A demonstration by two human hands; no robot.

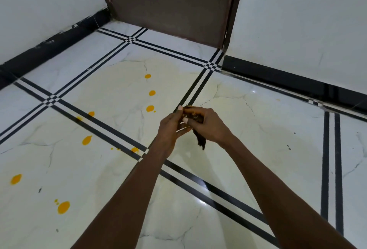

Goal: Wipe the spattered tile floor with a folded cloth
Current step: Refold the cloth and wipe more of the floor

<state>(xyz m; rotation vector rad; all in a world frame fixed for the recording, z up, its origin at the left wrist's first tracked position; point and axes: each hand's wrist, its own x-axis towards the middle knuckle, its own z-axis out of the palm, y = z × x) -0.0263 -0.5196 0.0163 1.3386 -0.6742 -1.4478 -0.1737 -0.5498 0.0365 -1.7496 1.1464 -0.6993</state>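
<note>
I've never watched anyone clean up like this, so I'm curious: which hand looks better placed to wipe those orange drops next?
Probably the left hand. Both hands hold the dark cloth above the floor, but nearly all the orange drops lie on the left side. The right hand would have to cross over.

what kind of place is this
Probably a corner of a room in a home or flat: a glossy marble-look tile floor with black stripes, white walls with a black skirting, and a brown door.
</note>
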